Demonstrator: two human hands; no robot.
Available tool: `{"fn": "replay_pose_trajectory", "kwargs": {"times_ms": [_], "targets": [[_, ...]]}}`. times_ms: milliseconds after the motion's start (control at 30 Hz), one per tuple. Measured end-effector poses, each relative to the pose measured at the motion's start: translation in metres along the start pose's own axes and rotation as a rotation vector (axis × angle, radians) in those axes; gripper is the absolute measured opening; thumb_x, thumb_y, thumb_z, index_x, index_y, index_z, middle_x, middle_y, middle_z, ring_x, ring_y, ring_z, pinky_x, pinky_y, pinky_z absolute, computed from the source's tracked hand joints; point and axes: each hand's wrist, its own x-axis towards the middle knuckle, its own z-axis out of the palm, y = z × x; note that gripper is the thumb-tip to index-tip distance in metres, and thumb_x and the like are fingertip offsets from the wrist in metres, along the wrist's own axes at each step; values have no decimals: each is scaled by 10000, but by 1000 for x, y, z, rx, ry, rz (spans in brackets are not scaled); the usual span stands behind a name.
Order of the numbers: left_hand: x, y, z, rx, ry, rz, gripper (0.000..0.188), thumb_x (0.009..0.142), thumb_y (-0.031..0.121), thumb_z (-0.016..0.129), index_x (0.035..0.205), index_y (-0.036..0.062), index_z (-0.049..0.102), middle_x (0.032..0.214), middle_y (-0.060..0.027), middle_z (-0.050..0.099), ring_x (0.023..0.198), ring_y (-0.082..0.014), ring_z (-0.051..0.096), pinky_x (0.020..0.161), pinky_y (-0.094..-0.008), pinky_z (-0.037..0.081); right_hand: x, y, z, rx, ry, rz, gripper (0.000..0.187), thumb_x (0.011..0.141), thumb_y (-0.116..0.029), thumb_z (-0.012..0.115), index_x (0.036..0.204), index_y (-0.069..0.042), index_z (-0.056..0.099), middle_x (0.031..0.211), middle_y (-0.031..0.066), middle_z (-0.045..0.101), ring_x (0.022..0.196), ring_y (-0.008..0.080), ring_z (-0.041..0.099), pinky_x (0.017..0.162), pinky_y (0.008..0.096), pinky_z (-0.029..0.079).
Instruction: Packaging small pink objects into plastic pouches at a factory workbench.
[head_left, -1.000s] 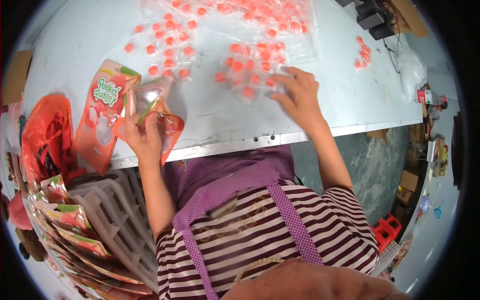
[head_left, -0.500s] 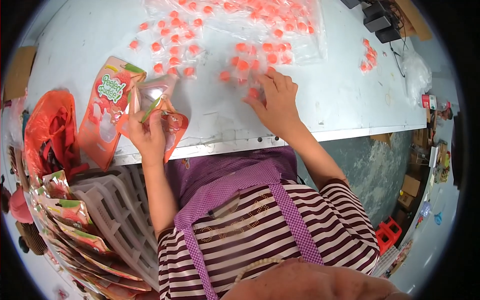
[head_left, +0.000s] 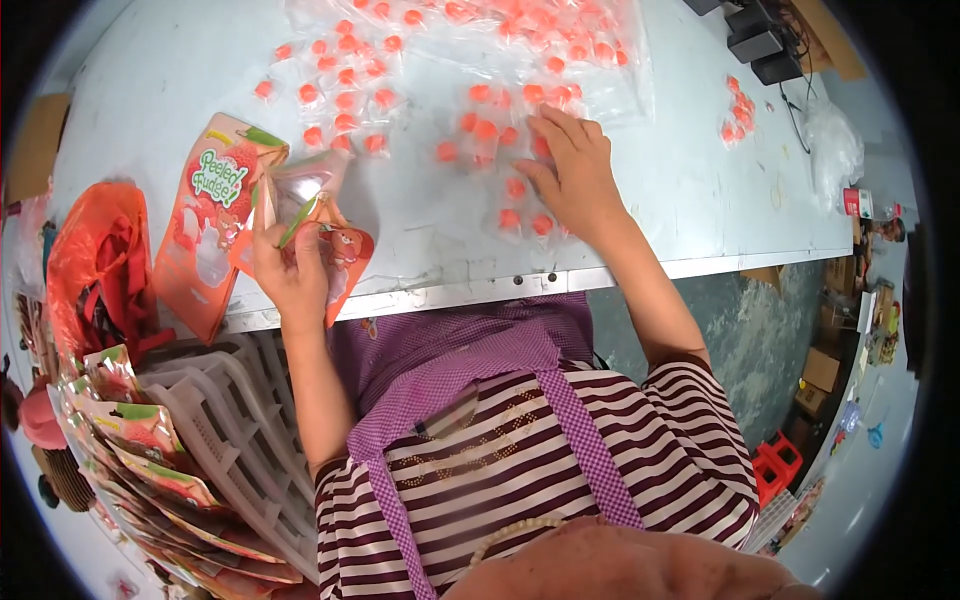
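Observation:
My left hand (head_left: 292,268) grips an opened red candy pouch (head_left: 345,250) at the table's front edge, the pouch's mouth spread and facing away from me. Beside it lies a stack of flat red pouches (head_left: 205,235) printed with fruit. My right hand (head_left: 578,178) reaches over the small clear-wrapped red candies, thumb and fingers apart. One candy (head_left: 541,146) sits partly under its fingertips. Just nearer to me than that hand is a little group of wrapped candies (head_left: 510,218). More loose candies (head_left: 345,100) are spread farther left.
A large clear bag of candies (head_left: 540,35) lies at the far side of the table (head_left: 680,200). Filled pouches (head_left: 150,450) stand in a white plastic basket (head_left: 215,400) at my lower left. An orange plastic bag (head_left: 98,250) hangs nearby. Black devices (head_left: 765,45) sit far right.
My right hand has moved slightly right and away from me, its thumb lifting off a candy. Several candies now show nearer the table's edge. My left hand and its pouch have hardly moved.

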Motion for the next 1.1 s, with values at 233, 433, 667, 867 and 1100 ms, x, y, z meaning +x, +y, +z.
{"fn": "replay_pose_trajectory", "kwargs": {"times_ms": [233, 433, 667, 867, 1100], "targets": [[-2, -1, -2, -50, -3, -117, 204, 832, 107, 659, 827, -4, 489, 1094, -147, 558, 758, -142, 511, 670, -252, 429, -27, -9, -12, 16, -108, 20, 443, 742, -151, 689, 1156, -61, 558, 1239, 109, 501, 1072, 300, 438, 928, 391, 359], [0, 1, -2, -43, 7, -80, 197, 839, 105, 651, 843, -4, 487, 1118, -148, 552, 774, -144, 510, 681, -257, 430, -20, 0, -31, 44, -122, -3, 398, 744, -164, 690, 1119, -75, 589, 1221, 113, 517, 1087, 300, 442, 940, 386, 349], [0, 2, -1, -67, -8, -73, 195, 841, 101, 647, 858, -7, 486, 1115, -146, 548, 813, -150, 512, 706, -258, 430, 22, 46, -23, -84, 16, 26, 455, 768, -193, 679, 1192, -90, 551, 1248, 112, 516, 1107, 296, 445, 974, 379, 330], [1, 0, -2, -46, -15, -63, 179, 847, 86, 636, 864, -8, 484, 1089, -134, 551, 804, -146, 515, 703, -251, 428, 24, 47, -20, -113, -52, 44, 488, 771, -237, 682, 1222, -122, 535, 1241, 88, 517, 1122, 267, 427, 979, 375, 289], [-1, -2, -3, -83, -14, -113, 179, 851, 93, 634, 867, -4, 484, 1061, -110, 553, 799, -131, 517, 707, -253, 431, 33, 36, -6, -225, -55, -63, 411, 812, -271, 641, 1206, -197, 550, 1124, 66, 525, 1097, 244, 429, 934, 399, 283]]}}
